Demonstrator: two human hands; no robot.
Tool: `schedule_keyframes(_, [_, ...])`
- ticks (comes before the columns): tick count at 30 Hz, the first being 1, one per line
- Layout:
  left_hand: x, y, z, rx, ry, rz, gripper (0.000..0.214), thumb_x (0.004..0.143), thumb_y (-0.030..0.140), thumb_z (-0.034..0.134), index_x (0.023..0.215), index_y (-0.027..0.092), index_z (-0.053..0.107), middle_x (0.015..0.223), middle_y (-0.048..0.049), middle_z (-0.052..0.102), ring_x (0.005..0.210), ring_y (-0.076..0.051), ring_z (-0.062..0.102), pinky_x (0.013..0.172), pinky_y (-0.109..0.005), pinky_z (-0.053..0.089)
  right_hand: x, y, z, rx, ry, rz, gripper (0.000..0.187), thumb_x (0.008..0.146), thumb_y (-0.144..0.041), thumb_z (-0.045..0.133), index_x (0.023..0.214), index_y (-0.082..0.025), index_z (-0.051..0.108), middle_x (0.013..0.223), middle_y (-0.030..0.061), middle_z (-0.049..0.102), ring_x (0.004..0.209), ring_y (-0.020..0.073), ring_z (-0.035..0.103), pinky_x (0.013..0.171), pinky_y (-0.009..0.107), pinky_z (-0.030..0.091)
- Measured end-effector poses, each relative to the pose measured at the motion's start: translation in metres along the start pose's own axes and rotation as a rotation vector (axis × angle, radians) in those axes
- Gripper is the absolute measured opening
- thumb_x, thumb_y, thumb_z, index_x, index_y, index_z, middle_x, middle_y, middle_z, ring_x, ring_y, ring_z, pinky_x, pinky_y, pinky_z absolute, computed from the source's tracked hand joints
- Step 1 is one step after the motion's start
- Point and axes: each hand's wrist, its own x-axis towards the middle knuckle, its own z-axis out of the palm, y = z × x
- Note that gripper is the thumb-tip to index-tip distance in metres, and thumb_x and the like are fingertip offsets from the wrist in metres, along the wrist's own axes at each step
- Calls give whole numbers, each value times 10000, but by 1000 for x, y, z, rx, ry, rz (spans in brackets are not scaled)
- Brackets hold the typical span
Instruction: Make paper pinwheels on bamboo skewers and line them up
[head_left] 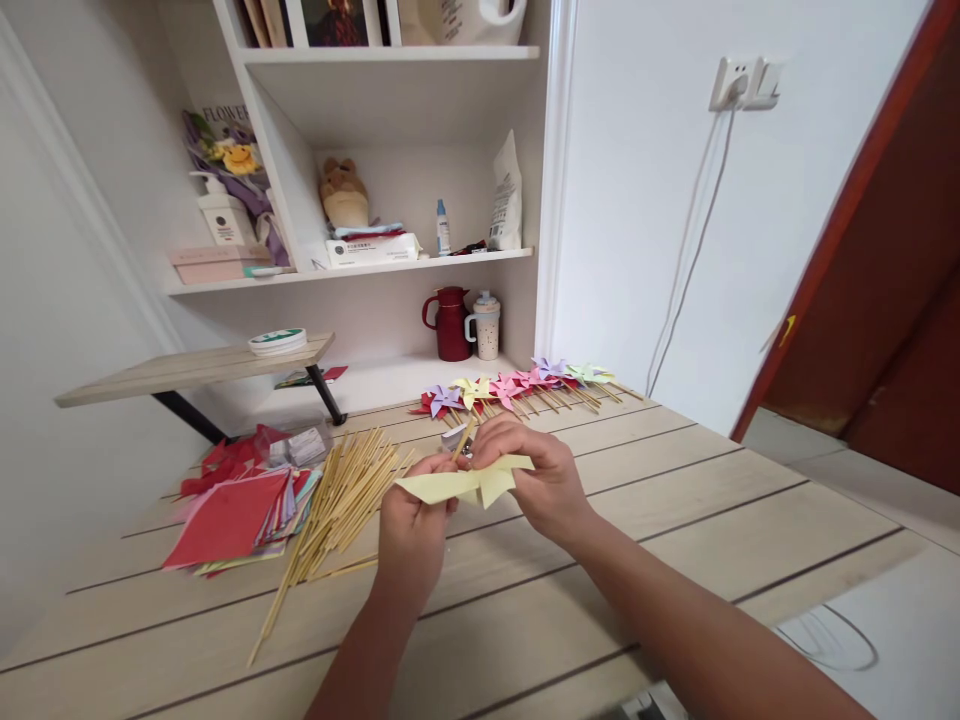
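A pale yellow paper pinwheel is held between my two hands above the table. My left hand is closed on its left side, thumb against the paper. My right hand grips the right side, its fingers curled over behind the paper. A thin wooden stick points up and away from behind the pinwheel, between the hands; its lower end is hidden. A small container stands just beyond my fingers, mostly covered by them.
Bamboo sticks lie piled on the left, beside stacked coloured paper and a clear box. Finished pinwheels line the table's back edge. A raised wooden shelf, a red jug and a cup stand behind.
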Motion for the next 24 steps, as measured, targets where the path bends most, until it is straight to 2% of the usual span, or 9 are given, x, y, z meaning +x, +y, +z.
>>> schedule_keyframes(5, [-2, -3, 0, 50, -31, 113, 260, 871, 398, 637, 897, 150, 708, 561, 39, 478, 522, -99, 395, 507, -219, 324, 0, -2, -1, -16, 13, 3, 242, 851, -45, 662, 889, -261, 762, 811, 21, 695, 828, 194, 624, 788, 361, 509])
schedule_keyframes(10, [-4, -10, 0, 124, -41, 167, 356, 923, 467, 584, 891, 144, 729, 554, 30, 475, 510, -103, 384, 507, -229, 341, 1, -6, -3, -44, 34, -5, 244, 849, -40, 654, 871, -261, 754, 794, 18, 689, 821, 191, 615, 781, 350, 505])
schedule_keyframes(16, [-5, -15, -1, 172, -38, 240, 372, 957, 441, 539, 940, 145, 764, 696, -37, 657, 566, -127, 520, 525, -232, 418, -1, -5, -4, -34, 15, -4, 279, 837, -17, 656, 905, -269, 753, 837, 21, 702, 871, 203, 614, 832, 375, 501])
schedule_keyframes(20, [-4, -16, -3, 270, -16, 362, 319, 965, 373, 533, 976, 172, 781, 805, -55, 737, 597, -139, 584, 566, -243, 479, -2, -5, -5, -21, 25, 4, 276, 835, -25, 662, 898, -275, 758, 837, 21, 685, 878, 206, 612, 821, 372, 503])
schedule_keyframes(24, [-3, -13, -5, 381, -2, 496, 286, 967, 312, 528, 1028, 196, 782, 828, -53, 762, 566, -140, 599, 588, -260, 525, -2, -7, -4, -2, 25, 20, 245, 858, -54, 657, 890, -273, 762, 844, 27, 683, 863, 201, 618, 794, 363, 510])
